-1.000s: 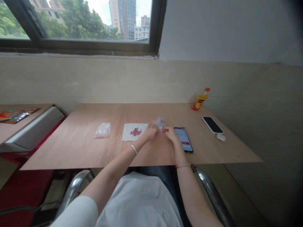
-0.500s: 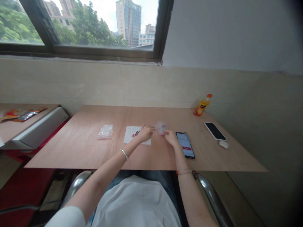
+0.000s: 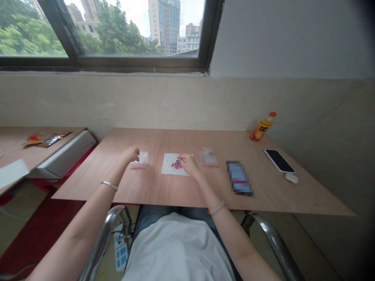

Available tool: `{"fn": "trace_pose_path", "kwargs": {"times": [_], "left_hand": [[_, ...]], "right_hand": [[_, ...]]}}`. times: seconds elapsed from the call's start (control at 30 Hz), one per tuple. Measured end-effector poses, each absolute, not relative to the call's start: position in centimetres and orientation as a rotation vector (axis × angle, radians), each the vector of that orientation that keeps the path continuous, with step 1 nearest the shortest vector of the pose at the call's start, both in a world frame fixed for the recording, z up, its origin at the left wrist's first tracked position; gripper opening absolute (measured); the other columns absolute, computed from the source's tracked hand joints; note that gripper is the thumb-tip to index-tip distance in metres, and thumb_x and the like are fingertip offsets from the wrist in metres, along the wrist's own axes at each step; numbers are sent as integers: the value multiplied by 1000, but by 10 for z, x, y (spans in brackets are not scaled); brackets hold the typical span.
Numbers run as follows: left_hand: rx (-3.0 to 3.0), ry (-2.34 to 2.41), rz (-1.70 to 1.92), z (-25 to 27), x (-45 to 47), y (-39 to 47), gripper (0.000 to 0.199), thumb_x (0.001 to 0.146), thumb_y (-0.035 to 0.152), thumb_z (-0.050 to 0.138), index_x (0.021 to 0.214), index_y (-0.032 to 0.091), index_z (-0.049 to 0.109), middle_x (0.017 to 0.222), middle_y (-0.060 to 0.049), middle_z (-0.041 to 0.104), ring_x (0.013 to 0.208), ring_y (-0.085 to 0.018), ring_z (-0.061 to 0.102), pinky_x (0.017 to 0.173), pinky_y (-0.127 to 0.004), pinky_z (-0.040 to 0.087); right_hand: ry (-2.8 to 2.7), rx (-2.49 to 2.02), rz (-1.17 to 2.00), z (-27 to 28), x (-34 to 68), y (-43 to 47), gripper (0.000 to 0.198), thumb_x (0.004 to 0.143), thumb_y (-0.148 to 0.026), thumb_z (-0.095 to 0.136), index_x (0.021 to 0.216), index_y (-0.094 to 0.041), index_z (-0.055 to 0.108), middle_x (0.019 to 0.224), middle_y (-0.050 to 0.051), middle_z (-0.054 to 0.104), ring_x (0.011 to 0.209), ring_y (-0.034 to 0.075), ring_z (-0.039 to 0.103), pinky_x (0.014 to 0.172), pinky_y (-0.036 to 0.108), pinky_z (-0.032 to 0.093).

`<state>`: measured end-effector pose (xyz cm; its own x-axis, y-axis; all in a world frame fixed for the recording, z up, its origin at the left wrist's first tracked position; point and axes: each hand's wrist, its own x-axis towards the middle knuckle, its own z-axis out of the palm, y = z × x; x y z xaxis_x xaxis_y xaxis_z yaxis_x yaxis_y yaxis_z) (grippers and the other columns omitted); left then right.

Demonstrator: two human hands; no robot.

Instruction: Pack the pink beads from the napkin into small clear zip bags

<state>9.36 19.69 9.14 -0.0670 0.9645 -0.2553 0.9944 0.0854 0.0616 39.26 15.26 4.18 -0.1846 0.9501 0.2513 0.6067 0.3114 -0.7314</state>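
My left hand (image 3: 132,154) is over the left edge of a pile of small clear plastic bags (image 3: 143,160), its fingers curled; what they hold, if anything, is too small to see. A white square sheet (image 3: 167,168) lies flat on the table, bearing a pink, grape-like cluster (image 3: 176,164) with a dark top. My right hand (image 3: 190,164) covers the sheet's right part, fingertips pinched together at the top of the cluster. Anything between those fingertips is hidden. To its right rests a second pile of clear bags (image 3: 209,157), touched by neither hand.
A phone with a lit, blurred screen (image 3: 239,178) lies right of the bags. Farther right are a white-edged phone (image 3: 279,160), a small white case (image 3: 291,178) and an orange drink bottle (image 3: 261,128). Chair armrests (image 3: 271,238) flank me. Foil packets (image 3: 54,138) lie on the left-hand table.
My left hand has gone from above the sheet leftward to the left bags. My right hand has left the right bags and come over the sheet. The view has shifted slightly left.
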Motion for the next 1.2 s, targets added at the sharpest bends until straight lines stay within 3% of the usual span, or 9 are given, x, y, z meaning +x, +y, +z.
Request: {"fn": "trace_pose_path", "kwargs": {"times": [0.1,0.23,0.3,0.4,0.53,0.6,0.83,0.93,1.2], "left_hand": [[1949,2137,-287,84,87,187,34,65,14,77,98,10,68,96,-12,71,92,-28,66,73,-31,50],[1958,2103,-361,75,90,178,27,87,30,62,109,15,61,112,-8,63,99,-21,62,85,-39,52],[1967,2097,-361,71,93,174,30,91,34,57,116,17,57,118,-8,59,102,-21,61,86,-41,53],[1987,2115,-308,71,95,169,31,90,34,58,114,16,58,114,-8,61,99,-20,61,83,-39,53],[2049,2157,-174,86,105,166,14,85,21,57,87,12,67,87,-13,69,81,-20,64,68,-27,46],[2107,2149,-98,101,118,164,16,80,17,54,76,11,68,76,-14,69,73,-20,64,60,-25,39],[2393,1920,136,164,195,140,32,87,32,45,76,14,69,73,-10,69,66,-18,62,57,-25,34],[2519,1741,251,182,221,125,25,85,28,51,74,14,68,69,-9,68,63,-18,61,57,-24,35],[2567,1578,427,174,256,101,16,85,21,55,74,16,66,70,-7,68,65,-19,63,59,-25,39]], "right_hand": [[-2041,-1248,704,39,357,140,33,75,-1,52,90,-20,75,104,7,73,102,20,66,94,34,47],[-2155,-1143,749,37,331,127,32,77,-3,51,92,-19,75,104,7,73,104,21,66,96,35,46],[-2164,-1126,773,37,328,123,33,78,-3,51,93,-19,75,104,6,73,104,20,66,97,35,45],[-2135,-1127,811,38,330,122,34,78,-2,50,92,-20,75,103,5,74,103,20,66,97,36,46],[-1990,-1165,868,39,333,125,31,79,-4,53,95,-21,74,107,6,73,105,21,65,96,37,47],[-1862,-1151,928,42,333,128,27,83,-11,54,102,-19,72,110,9,71,106,20,65,96,36,48],[-1431,-1058,1126,70,346,135,35,84,-37,61,113,-19,65,107,9,72,98,20,68,85,36,55],[-1336,-987,1170,86,364,126,43,81,-46,64,113,-17,64,102,11,73,92,22,70,79,35,57],[-1303,-952,1124,100,390,98,51,78,-44,65,120,-16,59,101,11,73,93,24,69,76,35,57]]}}
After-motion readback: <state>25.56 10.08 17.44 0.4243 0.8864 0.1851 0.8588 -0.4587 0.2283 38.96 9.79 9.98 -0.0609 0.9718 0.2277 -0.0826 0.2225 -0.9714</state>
